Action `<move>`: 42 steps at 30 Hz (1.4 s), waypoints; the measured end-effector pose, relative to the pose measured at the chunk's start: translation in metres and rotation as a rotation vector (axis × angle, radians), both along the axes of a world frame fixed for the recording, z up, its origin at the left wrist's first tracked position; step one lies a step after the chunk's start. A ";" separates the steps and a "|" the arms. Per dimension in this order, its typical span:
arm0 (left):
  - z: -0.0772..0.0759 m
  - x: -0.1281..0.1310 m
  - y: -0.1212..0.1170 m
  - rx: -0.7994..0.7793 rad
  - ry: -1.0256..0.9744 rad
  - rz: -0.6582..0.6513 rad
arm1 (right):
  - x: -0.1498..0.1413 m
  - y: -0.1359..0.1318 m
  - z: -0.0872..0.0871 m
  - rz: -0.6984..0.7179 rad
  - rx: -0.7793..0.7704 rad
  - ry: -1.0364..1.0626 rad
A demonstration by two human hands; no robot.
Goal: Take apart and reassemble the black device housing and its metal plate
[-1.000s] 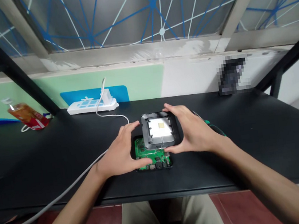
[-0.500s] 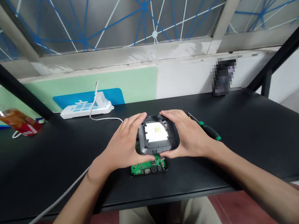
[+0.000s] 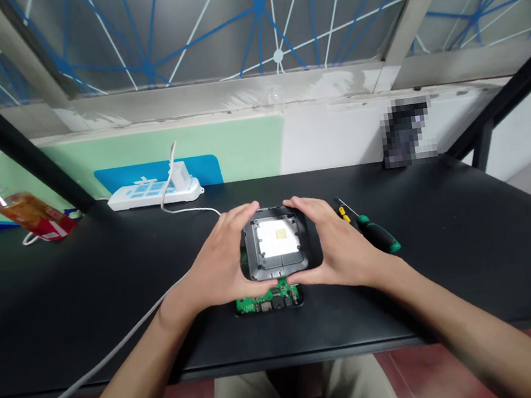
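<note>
Between both hands is a black plastic housing cover (image 3: pixel 281 265), its inner side facing me, with a bright metallic plate (image 3: pixel 270 237) and a small yellowish square in its middle. My left hand (image 3: pixel 227 256) grips its left edge, fingers at the top and thumb along the bottom. On the opposite edge, my right hand (image 3: pixel 332 242) holds it the same way. Below the cover a green circuit board (image 3: pixel 255 305) in a black base lies on the table, partly hidden by the cover and my left thumb.
Right of my hands lie a green-and-black screwdriver (image 3: pixel 377 233) and a small yellow-and-black item (image 3: pixel 344 213). A white power strip (image 3: pixel 147 195) with a plugged-in charger stands behind. A white cable (image 3: pixel 118 342) runs under my left arm. A bottle (image 3: pixel 35 213) leans at far left.
The cover stays in both hands and looks tilted slightly more toward me. The view has shifted a little, and more of the screwdriver shows beside my right hand.
</note>
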State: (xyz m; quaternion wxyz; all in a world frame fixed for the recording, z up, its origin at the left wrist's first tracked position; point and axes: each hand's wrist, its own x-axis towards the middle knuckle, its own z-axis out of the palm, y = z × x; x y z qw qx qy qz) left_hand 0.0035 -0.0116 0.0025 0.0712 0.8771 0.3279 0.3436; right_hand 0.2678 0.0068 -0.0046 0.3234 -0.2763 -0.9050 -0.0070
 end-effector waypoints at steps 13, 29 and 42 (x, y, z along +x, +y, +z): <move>-0.001 -0.003 -0.003 -0.052 -0.097 -0.040 | 0.004 -0.004 0.000 0.015 -0.173 0.053; -0.005 -0.003 0.000 0.003 -0.068 -0.056 | 0.004 -0.003 -0.001 0.013 -0.168 0.098; -0.004 -0.003 0.002 0.119 0.074 0.016 | 0.003 -0.003 0.002 -0.012 -0.078 0.057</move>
